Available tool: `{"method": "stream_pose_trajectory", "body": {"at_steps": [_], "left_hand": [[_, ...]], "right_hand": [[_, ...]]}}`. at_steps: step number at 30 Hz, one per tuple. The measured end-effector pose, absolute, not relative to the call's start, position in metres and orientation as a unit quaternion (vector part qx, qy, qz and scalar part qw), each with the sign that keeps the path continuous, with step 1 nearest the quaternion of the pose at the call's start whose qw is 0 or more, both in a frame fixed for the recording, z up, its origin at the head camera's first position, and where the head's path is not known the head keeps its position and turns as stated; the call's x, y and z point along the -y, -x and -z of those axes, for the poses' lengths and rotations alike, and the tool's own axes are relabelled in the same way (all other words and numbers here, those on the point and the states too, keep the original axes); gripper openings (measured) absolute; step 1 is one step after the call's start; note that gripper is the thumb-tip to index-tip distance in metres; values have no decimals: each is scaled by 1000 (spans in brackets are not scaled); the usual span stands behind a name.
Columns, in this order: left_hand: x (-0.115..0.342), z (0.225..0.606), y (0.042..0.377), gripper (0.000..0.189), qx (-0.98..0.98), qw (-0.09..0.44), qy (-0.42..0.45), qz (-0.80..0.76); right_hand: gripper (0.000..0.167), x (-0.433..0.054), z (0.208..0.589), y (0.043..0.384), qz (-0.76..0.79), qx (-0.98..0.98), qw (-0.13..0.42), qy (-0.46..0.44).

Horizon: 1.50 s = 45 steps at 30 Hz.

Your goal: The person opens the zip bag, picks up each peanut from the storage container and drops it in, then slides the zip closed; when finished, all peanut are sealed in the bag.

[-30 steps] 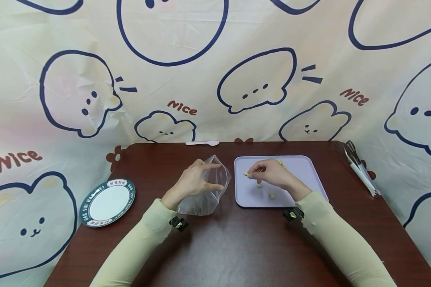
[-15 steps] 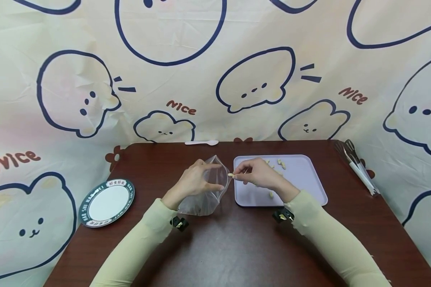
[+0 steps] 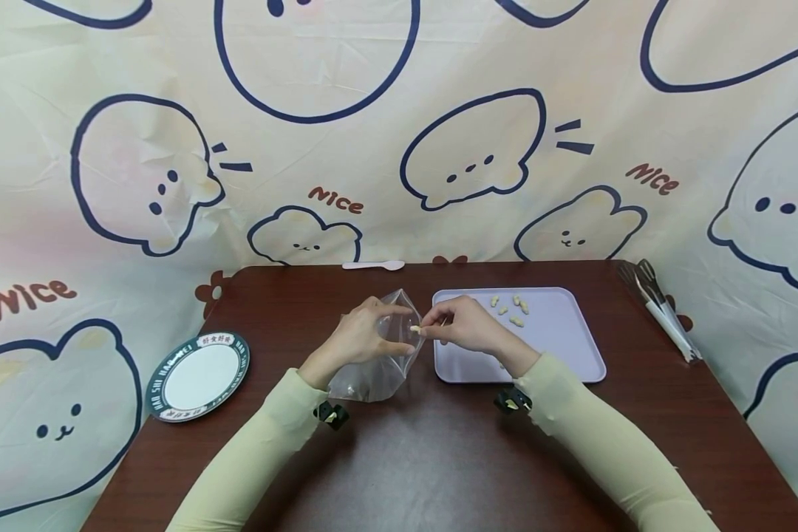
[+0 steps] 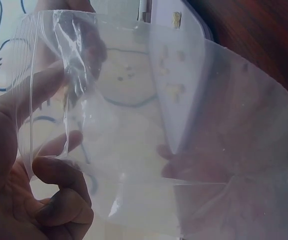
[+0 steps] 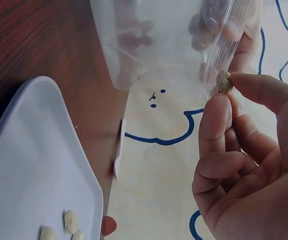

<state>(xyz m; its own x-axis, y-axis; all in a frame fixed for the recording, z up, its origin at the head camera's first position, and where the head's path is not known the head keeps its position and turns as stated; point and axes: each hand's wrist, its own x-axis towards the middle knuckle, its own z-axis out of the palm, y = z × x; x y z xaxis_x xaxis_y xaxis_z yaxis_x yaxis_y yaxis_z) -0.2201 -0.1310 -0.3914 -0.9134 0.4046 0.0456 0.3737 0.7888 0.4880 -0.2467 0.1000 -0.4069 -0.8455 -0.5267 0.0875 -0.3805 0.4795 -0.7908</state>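
My left hand point(image 3: 359, 336) holds a clear zip-seal bag point(image 3: 372, 380) by its mouth, thumb and forefinger spread so the opening gapes toward the right. In the left wrist view the see-through film point(image 4: 129, 125) stretches away from curled fingers point(image 4: 64, 200) at the zip edge. Between thumb and forefinger, my right hand point(image 3: 472, 325) pinches an unshelled peanut point(image 5: 224, 81), right at the bag's mouth. Several more peanuts point(image 3: 516, 321) lie on a pale lilac tray point(image 3: 558, 355), partly covered by the right hand and wrist in the head view.
To the left is a round plate point(image 3: 199, 377) with a green lettered rim. A white plastic spoon point(image 3: 374, 264) lies along the back edge. At the right edge rest white-handled kitchen utensils point(image 3: 665, 314), one a whisk. A cartoon-print cloth point(image 3: 439, 236) hangs behind the brown table point(image 3: 399, 465).
The right hand has moved left with the peanut, from over the tray to the bag's opening. The left hand and bag have stayed nearly still.
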Motion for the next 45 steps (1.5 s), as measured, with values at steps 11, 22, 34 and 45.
{"method": "stream_pose_trajectory", "body": {"at_steps": [11,22,34,45], "left_hand": [[133,391,221,69,-943,36,-217,-248],[137,377,220,72,-949,41,-204,-239],[140,336,217,74,-953,35,-202,-222],[142,313,215,70,-943,78,-222,-237]], "right_hand": [[7,-97,408,246,424,-860,71,274],[10,-112,405,246,449,-858,69,240],[10,-132,408,254,487,-845,101,196],[12,-140,415,261,486,-845,108,195]]}}
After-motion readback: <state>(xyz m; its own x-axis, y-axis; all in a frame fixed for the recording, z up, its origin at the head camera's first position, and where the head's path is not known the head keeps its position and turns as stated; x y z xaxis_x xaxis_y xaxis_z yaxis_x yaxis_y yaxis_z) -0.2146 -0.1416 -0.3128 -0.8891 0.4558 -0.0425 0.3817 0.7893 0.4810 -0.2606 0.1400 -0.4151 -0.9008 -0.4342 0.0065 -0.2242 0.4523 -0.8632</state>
